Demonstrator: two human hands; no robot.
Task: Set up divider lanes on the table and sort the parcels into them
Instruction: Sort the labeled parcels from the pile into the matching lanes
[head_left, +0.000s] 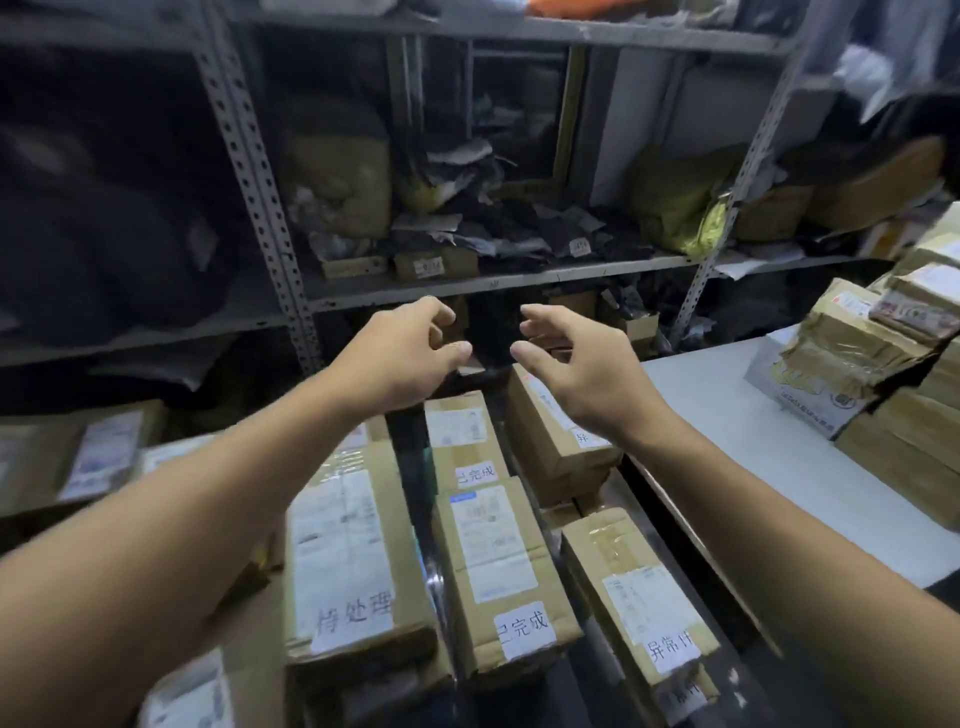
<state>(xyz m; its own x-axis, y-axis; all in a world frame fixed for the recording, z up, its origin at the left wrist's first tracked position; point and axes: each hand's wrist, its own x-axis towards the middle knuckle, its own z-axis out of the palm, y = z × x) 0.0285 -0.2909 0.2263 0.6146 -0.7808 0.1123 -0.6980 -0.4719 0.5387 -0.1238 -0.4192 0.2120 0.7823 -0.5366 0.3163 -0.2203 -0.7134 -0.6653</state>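
Hands: left (402, 358), right (576, 371) empty, fingers spread | above parcels (498, 571) | shelf (493, 286) behind

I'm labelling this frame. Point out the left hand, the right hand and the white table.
left hand (402, 358), head view, back of hand.
right hand (582, 371), head view, back of hand.
white table (727, 410), head view, bare top.
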